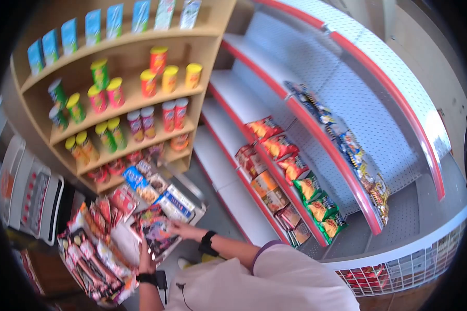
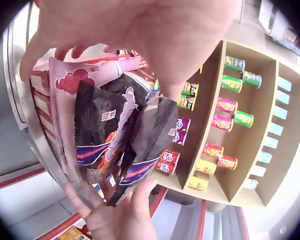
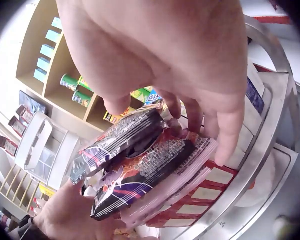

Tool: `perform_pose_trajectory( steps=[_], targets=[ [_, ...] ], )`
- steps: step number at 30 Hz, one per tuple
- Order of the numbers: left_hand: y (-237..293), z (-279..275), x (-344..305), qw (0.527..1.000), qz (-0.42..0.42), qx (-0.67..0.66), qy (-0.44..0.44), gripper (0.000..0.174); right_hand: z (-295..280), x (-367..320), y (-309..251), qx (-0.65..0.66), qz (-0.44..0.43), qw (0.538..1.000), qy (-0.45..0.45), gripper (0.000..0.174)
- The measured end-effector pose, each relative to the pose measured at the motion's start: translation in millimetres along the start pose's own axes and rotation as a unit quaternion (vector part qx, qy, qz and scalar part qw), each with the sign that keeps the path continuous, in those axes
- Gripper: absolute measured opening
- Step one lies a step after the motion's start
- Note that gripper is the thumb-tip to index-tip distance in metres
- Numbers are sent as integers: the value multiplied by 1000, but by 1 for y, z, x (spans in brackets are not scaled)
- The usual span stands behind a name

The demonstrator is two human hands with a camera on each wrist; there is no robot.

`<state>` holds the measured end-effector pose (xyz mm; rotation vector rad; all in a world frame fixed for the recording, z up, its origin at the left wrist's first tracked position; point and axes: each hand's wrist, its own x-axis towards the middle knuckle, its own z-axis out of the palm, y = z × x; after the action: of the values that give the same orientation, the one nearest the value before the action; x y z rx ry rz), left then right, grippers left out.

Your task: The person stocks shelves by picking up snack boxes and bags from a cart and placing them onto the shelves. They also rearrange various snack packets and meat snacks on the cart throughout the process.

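Gripping black packets [image 2: 96, 131], the right hand [image 3: 165, 60] curls; left hand [image 2: 135, 32] touches, spread wide.

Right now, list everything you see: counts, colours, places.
Wooden shelf: one, tan, upper left
Small packs: eight, mostly blue, topmost row
Snack cans: many, multicoloured, rows below
Metal shelving: one, white and red, right
Snack bags: many, mixed colours, metal shelving
Wire basket: one, white, lower right
Black packs: two or more, black, left of centre
Cartons: several, white and blue, beyond them
Pink packs: several, pink, lower left
Wristbands: two, black, wrists
Left hand: one, touching black packs
Right hand: one, gripping black packs
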<state>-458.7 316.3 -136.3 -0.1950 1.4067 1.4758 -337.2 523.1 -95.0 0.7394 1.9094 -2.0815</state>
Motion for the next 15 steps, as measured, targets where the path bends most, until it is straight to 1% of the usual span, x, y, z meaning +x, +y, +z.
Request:
perform_pose_trajectory(
  steps=[1, 2, 4, 5, 6, 7, 8, 9, 10, 11, 12, 13, 14, 15],
  targets=[
    [-6, -5, 9, 1000, -10, 5, -4, 81, 0, -2, -4, -22, 14, 1000, 2, 60],
    [8, 3, -2, 999, -30, 15, -28, 101, -2, 15, 20, -18, -9, 1000, 4, 57],
    [10, 5, 0, 999, -35, 18, -31, 100, -2, 20, 30, -76, -94, 992, 20, 58],
    [18, 11, -3, 997, -37, 31, -58, 98, -3, 24, 34, -79, -85, 993, 27, 60],
    [24, 16, -7, 997, -49, 36, -48, 89, -2, 28, 40, -78, -74, 994, 29, 62],
    [16, 10, 14, 997, -21, 27, -73, 85, -3, 17, 22, -79, -48, 996, -4, 65],
    [3, -8, 28, 996, 3, 17, -86, 80, 0, 9, 17, -65, -124, 990, 0, 65],
    [16, 12, 6, 1000, -2, 15, -27, 73, -3, 38, 52, -38, -115, 992, -39, 68],
    [18, 16, -1, 1000, 16, 5, -25, 73, 1, 26, 35, -8, -115, 992, -44, 69],
    [21, 18, -5, 999, 25, 22, -7, 71, 4, 16, 22, 22, -115, 992, -49, 70],
    [29, 27, -15, 998, 40, -1, -41, 68, 7, 3, 4, 52, -115, 991, -55, 72],
    [24, 19, -11, 998, 23, 2, -58, 66, 7, -13, -13, 61, -83, 993, -51, 70],
    [30, 24, -19, 998, -1, -1, -62, 68, 5, -7, -9, -45, -30, 998, -27, 66],
    [22, 12, -10, 997, -18, 2, -73, 71, 6, 0, 3, -96, -76, 992, 8, 65]
  ],
)
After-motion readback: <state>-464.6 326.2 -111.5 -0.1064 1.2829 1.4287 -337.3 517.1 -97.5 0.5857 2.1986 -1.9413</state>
